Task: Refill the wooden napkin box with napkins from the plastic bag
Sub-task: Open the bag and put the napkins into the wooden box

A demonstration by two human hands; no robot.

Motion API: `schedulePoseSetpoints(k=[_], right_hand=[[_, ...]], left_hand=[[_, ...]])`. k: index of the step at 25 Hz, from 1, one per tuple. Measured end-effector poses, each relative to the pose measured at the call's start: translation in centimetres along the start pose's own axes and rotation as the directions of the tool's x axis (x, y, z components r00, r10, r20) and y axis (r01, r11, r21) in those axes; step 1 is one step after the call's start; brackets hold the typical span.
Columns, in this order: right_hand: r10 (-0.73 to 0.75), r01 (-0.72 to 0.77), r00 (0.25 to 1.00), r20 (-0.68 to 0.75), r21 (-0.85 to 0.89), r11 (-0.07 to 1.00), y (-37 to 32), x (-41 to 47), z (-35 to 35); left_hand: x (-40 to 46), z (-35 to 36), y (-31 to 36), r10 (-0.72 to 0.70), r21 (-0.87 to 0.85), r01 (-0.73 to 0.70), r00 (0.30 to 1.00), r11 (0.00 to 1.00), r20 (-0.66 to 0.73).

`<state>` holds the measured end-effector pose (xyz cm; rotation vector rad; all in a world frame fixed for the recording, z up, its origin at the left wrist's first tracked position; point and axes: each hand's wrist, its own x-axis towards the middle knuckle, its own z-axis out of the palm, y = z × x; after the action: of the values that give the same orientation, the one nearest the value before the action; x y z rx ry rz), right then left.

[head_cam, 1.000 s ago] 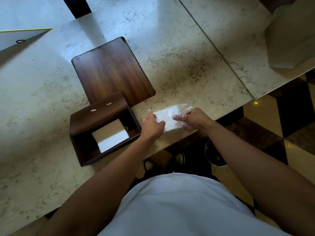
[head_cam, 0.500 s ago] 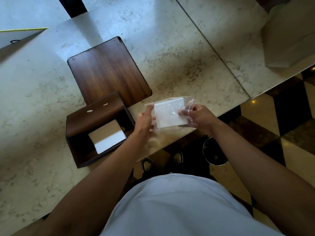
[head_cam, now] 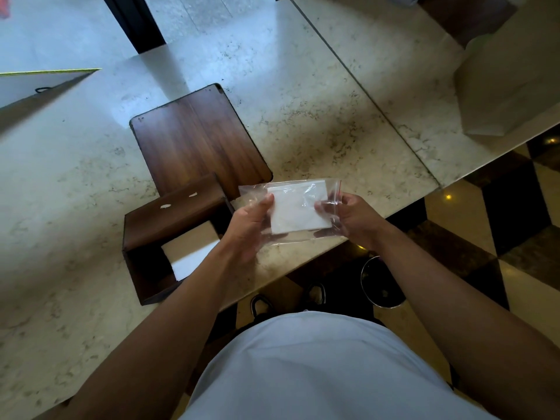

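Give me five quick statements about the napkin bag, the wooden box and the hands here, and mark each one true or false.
1. Both hands hold the plastic bag, the left hand at one end and the right hand at the other. True.
2. The bag is empty. False: a white stack of napkins shows through the clear plastic.
3. The wooden napkin box is open, with some white napkins already inside. True.
4. The wooden lid is closed on the box. False: it lies flat on the marble counter, just beyond the box.
5. The box stands to the right of the bag. False: it is to the left, by the left forearm.
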<state>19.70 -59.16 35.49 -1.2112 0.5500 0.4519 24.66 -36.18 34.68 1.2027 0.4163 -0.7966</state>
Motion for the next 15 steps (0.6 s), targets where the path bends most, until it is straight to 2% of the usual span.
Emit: schedulePoseSetpoints(k=[3, 10, 15], right_hand=[[-0.022, 0.022, 1.0, -0.001, -0.009, 1.0, -0.2, 0.1, 0.0], [-0.055, 0.056, 0.993, -0.101, 0.009, 0.998, -0.2, 0.2, 0.2], [-0.102, 0.108, 0.986, -0.132, 0.039, 0.993, -0.4, 0.1, -0.1]], left_hand=[[-0.4, -1.2, -0.1, 0.041, 0.039, -0.041, 0.999, 0.998, 0.014], [-0.9, -2.6, -0.5, 0.126, -0.001, -0.126, 0.991, 0.992, 0.037], [-1.6, -2.6, -0.8, 0.216, 0.202, -0.216, 0.976, 0.955, 0.021]])
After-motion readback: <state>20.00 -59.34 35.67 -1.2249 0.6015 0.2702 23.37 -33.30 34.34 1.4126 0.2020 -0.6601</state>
